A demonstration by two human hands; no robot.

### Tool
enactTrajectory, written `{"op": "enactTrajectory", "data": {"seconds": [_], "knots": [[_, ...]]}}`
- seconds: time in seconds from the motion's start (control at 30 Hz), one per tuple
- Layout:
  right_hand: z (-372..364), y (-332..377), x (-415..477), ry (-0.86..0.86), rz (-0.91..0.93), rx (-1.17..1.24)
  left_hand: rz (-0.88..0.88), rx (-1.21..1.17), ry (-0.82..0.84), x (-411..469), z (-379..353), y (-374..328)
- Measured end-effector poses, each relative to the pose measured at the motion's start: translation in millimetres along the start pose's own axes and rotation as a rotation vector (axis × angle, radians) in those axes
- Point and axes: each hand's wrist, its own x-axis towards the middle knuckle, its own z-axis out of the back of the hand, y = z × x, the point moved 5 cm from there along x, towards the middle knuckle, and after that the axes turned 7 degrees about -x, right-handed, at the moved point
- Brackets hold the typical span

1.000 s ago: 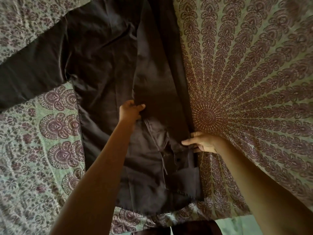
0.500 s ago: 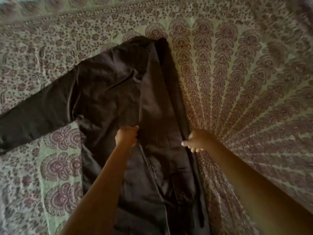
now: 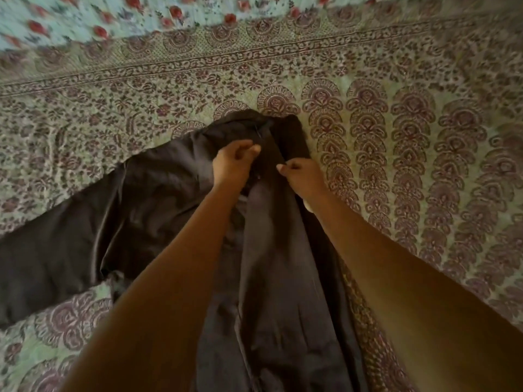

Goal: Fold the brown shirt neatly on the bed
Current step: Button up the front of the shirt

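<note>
Fingers [image 3: 244,150] pinch brown shirt [image 3: 158,199] near far end.

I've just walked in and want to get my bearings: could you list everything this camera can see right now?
brown shirt: one, dark brown, lying mid-view on the bedspread, partly folded along its right side
sleeve: one in view, dark brown, spread out flat to the left
bedspread: one, pale green with maroon print, under the shirt and filling most of the view
flowered cloth: one, light blue with red flowers, along the top edge, blurred
left hand: one, bare, grips the shirt near its collar end
right hand: one, bare, pinches the shirt's folded edge just right of the left hand
</note>
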Motion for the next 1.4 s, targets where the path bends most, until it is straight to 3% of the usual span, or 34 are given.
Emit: {"op": "enactTrajectory", "data": {"seconds": [0.13, 0.3, 0.37, 0.43, 0.5, 0.63, 0.7, 0.8, 0.9, 1.0, 1.17, 1.27, 1.33, 1.4], "knots": [[2, 3, 18, -0.015, 0.149, -0.018, -0.014, 0.094, 0.167, 44, -21, -10], [-4, -1, 35, -0.092, 0.175, -0.119, 0.003, 0.297, 0.129, 74, -18, -8], [-4, -5, 29, 0.026, 0.098, -0.042, -0.032, 0.339, 0.113, 73, -21, -6], [-7, -17, 13, 0.301, -0.058, 0.054, -0.051, 0.296, 0.115, 71, -24, -3], [-7, -37, -6, 0.501, -0.201, -0.048, -0.012, 0.166, 0.200, 70, -27, 0], [1, -55, -35, 0.617, -0.273, -0.004, 0.115, 0.340, 0.577, 63, -26, -4], [1, -54, -44, 0.672, -0.259, 0.082, 0.150, 0.427, 0.645, 58, -21, -11], [-2, -49, -47, 0.631, -0.257, 0.266, 0.125, 0.429, 0.584, 62, -22, -13], [-5, -52, -51, 0.647, -0.397, 0.405, 0.107, 0.372, 0.488, 66, -29, -6], [-8, -61, -62, 0.792, -0.454, 0.354, 0.074, 0.359, 0.381, 68, -30, 4], [-5, -78, -71, 0.777, -0.455, 0.372, -0.032, 0.388, 0.263, 53, -23, -3], [0, -75, -74, 0.857, -0.479, 0.344, -0.107, 0.334, 0.102, 31, -10, -5], [3, -65, -71, 0.847, -0.453, 0.364, -0.073, 0.318, 0.033, 21, 4, 2], [4, -55, -65, 0.794, -0.406, 0.362, 0.071, 0.255, 0.131, 18, 12, 16]]}}
